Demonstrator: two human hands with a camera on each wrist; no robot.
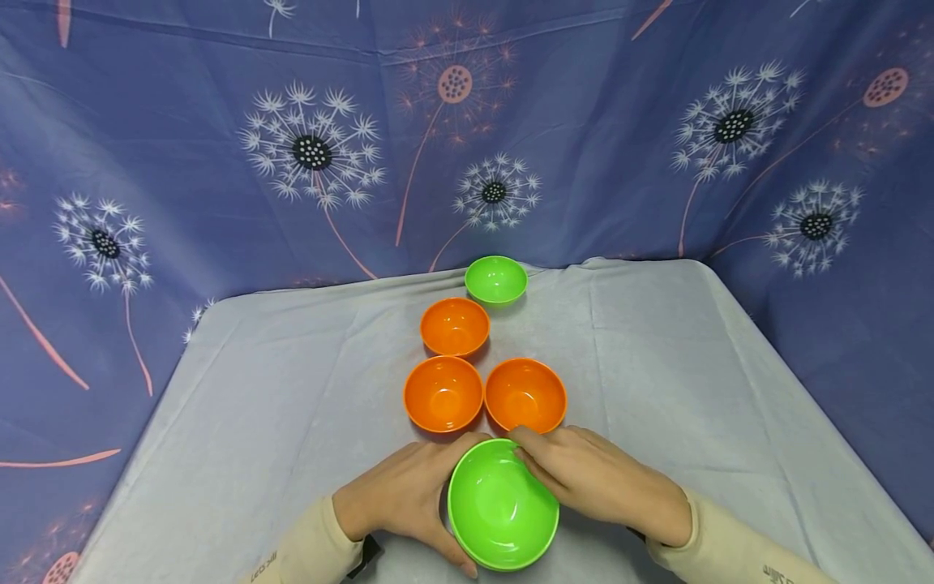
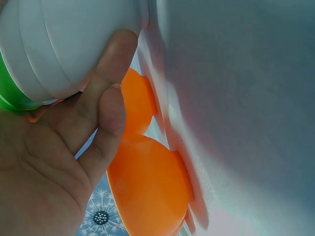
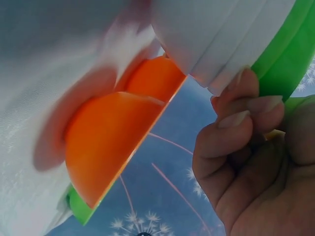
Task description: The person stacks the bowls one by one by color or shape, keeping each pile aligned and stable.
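Note:
A green bowl (image 1: 503, 507) is at the near edge of the table, between both hands. Under its green part, a white ridged outside (image 2: 59, 44) shows in the left wrist view, like white bowls nested below. My left hand (image 1: 409, 495) curves round the left side, its fingers lying along the white wall. My right hand (image 1: 594, 474) grips the far right rim, thumb over the edge and fingers curled against the outside in the right wrist view. Just beyond the hands sit two orange bowls, one at the left (image 1: 443, 395) and one at the right (image 1: 527, 396).
Farther back stands a third orange bowl (image 1: 455, 327), with a small green bowl (image 1: 496, 281) behind it near the table's back edge. A light grey cloth (image 1: 292, 389) covers the table. Blue dandelion-print curtains (image 1: 584, 162) hang behind and at the sides.

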